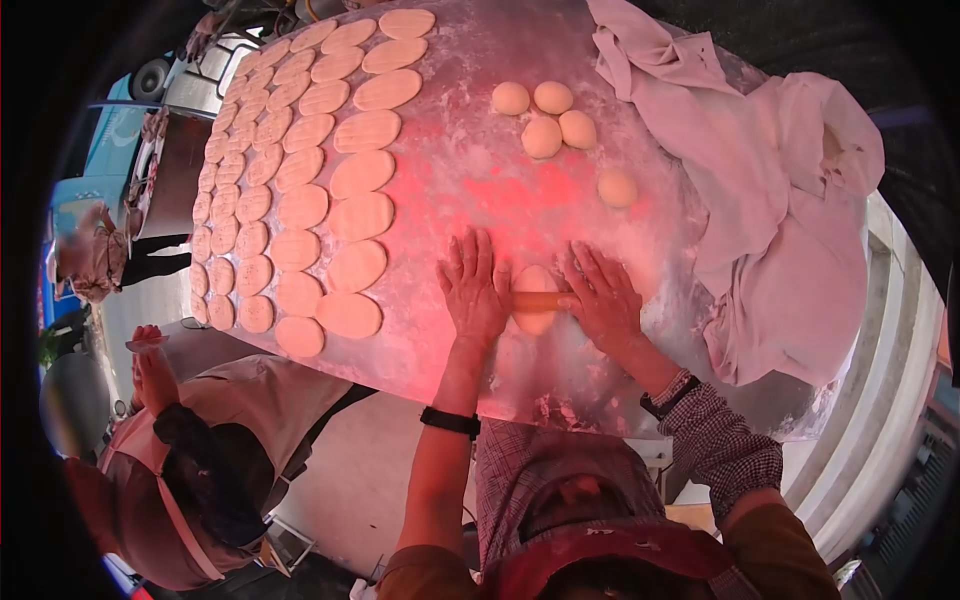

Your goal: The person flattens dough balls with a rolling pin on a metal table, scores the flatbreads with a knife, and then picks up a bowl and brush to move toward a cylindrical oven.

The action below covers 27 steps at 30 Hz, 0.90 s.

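Note:
A short wooden rolling pin (540, 301) lies across a flattened oval of dough (535, 283) near the table's front edge. My left hand (475, 290) rests on the pin's left end, fingers spread and pointing away from me. On the right end lies my right hand (602, 297), its fingers also stretched out. Beyond my hands is a round dough ball (617, 187), and farther back a cluster of several balls (542, 137). Rows of flattened dough pieces (362, 173) cover the table's left part.
The floured table (470, 130) carries a crumpled cloth (790, 240) on its right side. At the lower left stands another person (230, 440) with raised hands. A further person (92, 255) and a blue vehicle (112, 135) are at the far left. Curved steps (875, 340) lie at right.

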### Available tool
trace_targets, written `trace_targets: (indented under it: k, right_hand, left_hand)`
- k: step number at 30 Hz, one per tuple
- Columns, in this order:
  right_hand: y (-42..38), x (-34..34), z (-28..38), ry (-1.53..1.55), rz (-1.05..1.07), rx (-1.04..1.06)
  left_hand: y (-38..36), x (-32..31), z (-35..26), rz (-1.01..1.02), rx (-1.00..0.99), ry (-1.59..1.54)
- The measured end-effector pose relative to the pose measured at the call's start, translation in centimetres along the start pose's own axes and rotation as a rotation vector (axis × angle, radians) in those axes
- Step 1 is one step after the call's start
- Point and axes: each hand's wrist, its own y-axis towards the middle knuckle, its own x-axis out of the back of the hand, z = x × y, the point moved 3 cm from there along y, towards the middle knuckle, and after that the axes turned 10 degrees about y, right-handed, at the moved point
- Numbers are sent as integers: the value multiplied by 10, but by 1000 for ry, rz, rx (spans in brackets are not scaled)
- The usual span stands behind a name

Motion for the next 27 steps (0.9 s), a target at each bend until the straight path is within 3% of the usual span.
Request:
trace_targets:
  k: [2,5,10,12,14,15,18,20,21,23,26,27]
  right_hand:
    - [43,-10,-27,-85,5,-123]
    - [51,-13,-30,-101,-65,-129]
    - [-118,-8,22,11,119,-36]
    - [-126,-2,30,18,132,-24]
    - [-124,1,36,18,88,-48]
    - [-104,2,34,14,32,-8]
    - [-75,4,18,70,151,27]
    - [-80,21,18,126,44,60]
    - [-93,26,11,73,-35,13]
    - [-104,42,15,110,-166,-85]
    - [-105,22,21,189,-143,-209]
    - [-102,21,25,195,-140,-212]
  left_hand:
    - [30,-10,-2,20,14,-12]
    - [40,-1,-6,-176,-50,21]
    - [-148,-7,-3,2,-298,-35]
    - [-161,7,-14,66,-282,-63]
    - [-140,6,-22,42,-95,-38]
    - [-107,16,-31,-62,-2,-201]
    - [-37,36,-49,-118,-114,-313]
    - [-18,31,-31,245,-24,-187]
    - [-21,26,-13,241,-23,-185]
    - [-44,3,34,205,483,-674]
    - [-106,16,18,176,448,-558]
    - [-125,18,16,217,551,-620]
